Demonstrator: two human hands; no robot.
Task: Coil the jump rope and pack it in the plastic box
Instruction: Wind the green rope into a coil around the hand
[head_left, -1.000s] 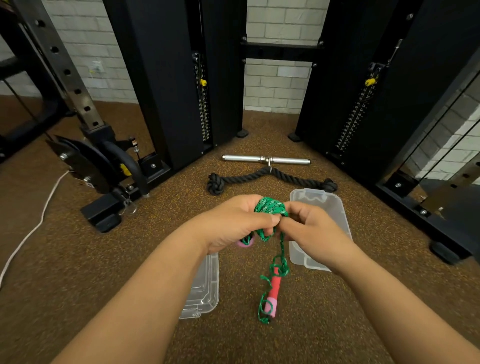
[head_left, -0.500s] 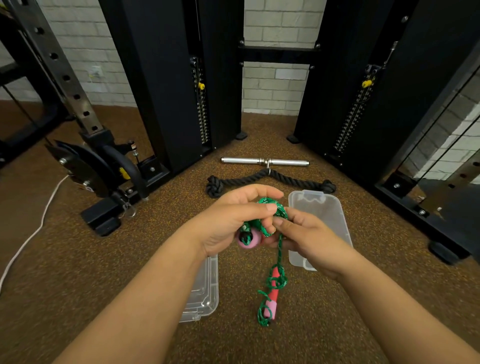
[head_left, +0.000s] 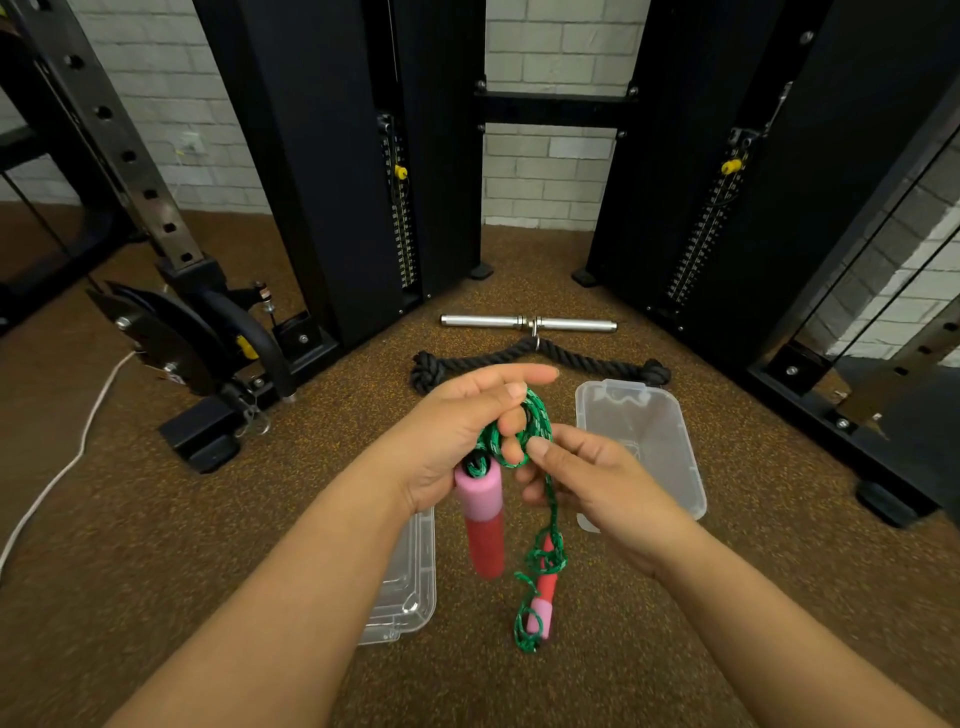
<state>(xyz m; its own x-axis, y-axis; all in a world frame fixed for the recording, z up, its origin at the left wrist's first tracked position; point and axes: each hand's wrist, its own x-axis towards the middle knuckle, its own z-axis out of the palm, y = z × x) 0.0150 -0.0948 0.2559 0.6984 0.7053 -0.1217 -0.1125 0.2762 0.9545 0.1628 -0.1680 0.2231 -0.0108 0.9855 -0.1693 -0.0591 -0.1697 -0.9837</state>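
Note:
My left hand (head_left: 457, 441) holds loops of the green jump rope (head_left: 535, 415) wound around its fingers, index finger stretched out. A pink and red foam handle (head_left: 483, 525) hangs down from that hand. My right hand (head_left: 597, 488) pinches the rope strand just below the loops. The strand runs down to the second pink and red handle (head_left: 543, 597), which lies on the floor tangled in rope. The clear plastic box (head_left: 675, 431) stands open on the floor behind my right hand. Its clear lid (head_left: 410, 587) lies under my left forearm.
A black knotted rope attachment (head_left: 540, 356) and a chrome bar (head_left: 530, 323) lie on the brown rubber floor beyond the box. Black cable-machine columns (head_left: 337, 156) stand at left and right. A rack foot (head_left: 208, 441) and a white cord (head_left: 62, 462) are at the left.
The pink and red handle has dropped out of my left fist and now hangs below it. My left index finger has straightened. My right hand has shifted lower along the strand.

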